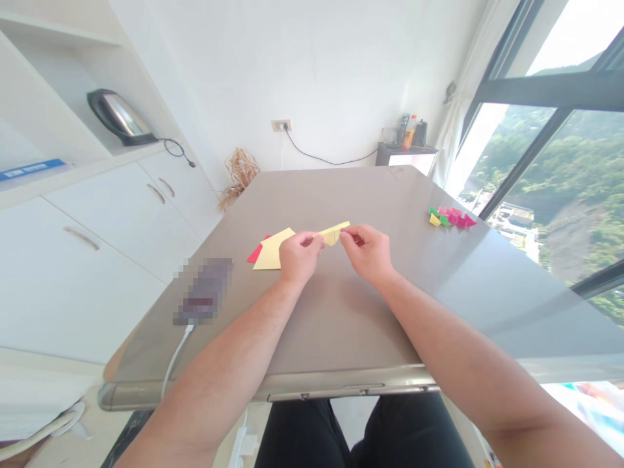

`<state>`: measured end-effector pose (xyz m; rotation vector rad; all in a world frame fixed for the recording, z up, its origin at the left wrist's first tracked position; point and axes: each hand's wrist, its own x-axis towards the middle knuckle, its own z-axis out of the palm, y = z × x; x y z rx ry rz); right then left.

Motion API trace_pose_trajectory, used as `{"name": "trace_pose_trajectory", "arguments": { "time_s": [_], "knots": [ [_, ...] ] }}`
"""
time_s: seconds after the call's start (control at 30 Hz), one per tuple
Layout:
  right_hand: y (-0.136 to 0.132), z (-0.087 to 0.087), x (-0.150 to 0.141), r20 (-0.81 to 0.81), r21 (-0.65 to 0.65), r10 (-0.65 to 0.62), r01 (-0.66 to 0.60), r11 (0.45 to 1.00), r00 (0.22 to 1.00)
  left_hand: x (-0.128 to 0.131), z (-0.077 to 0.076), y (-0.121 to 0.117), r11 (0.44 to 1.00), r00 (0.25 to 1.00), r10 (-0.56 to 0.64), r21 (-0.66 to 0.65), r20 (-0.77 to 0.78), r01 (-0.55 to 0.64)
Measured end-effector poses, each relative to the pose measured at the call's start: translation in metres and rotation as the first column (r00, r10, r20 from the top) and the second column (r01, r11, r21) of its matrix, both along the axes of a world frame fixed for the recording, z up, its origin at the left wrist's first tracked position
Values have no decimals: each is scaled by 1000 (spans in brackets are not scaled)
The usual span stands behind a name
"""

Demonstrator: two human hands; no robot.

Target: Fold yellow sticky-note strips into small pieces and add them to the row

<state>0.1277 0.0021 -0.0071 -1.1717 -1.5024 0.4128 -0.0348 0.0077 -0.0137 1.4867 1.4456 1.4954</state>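
Between my two hands is a small folded piece of yellow paper (332, 234), held just above the table. My left hand (298, 259) pinches its left end between thumb and fingers. At the right end, my right hand (366, 252) grips it the same way. Its lower edge comes to a point between the hands; the finer folds are too small to make out. Beside my left hand lie flat yellow paper sheets (269, 255), partly covered by that hand. A red sheet (254, 253) peeks out from under them.
Several small folded paper pieces (453, 217), pink, green and yellow, sit at the table's right edge. A blurred-out dark device (205, 289) with a white cable (176, 354) lies at the left of the grey table (341, 325). A kettle (121, 117) stands on the left shelf.
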Motion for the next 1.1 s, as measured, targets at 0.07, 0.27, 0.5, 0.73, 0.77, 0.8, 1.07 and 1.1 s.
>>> {"name": "trace_pose_trajectory", "arguments": {
  "time_s": [0.07, 0.27, 0.5, 0.73, 0.77, 0.8, 1.07, 1.1],
  "knots": [
    [-4, -1, -8, 28, -35, 89, -88, 995, 996, 4, 0, -5, 994, 992, -21, 103, -124, 34],
    [-1, 2, -7, -132, -161, 65, -87, 983, 989, 14, -1, -13, 920, 949, -121, 326, -290, 217],
    [3, 7, 3, -315, -317, 60, -165, 934, 947, 1, 0, 4, 997, 976, -63, -35, 207, 72],
    [-1, 9, 6, -159, -384, 185, -233, 893, 970, -4, 2, 1, 940, 924, -300, -93, 236, 329],
    [-1, 9, 7, -118, -399, 193, -224, 889, 974, -4, 2, 0, 937, 931, -316, -94, 185, 337],
    [-1, 8, 8, -77, -410, 200, -214, 886, 977, -5, 2, -1, 935, 937, -326, -100, 127, 339],
    [-1, 7, 13, 110, -384, 230, -172, 907, 967, -3, 7, -8, 958, 933, -281, -118, -226, 260],
    [-1, 8, 12, 100, -384, 220, -167, 908, 970, -3, 8, -8, 962, 935, -270, -112, -229, 250]
  ]
}}
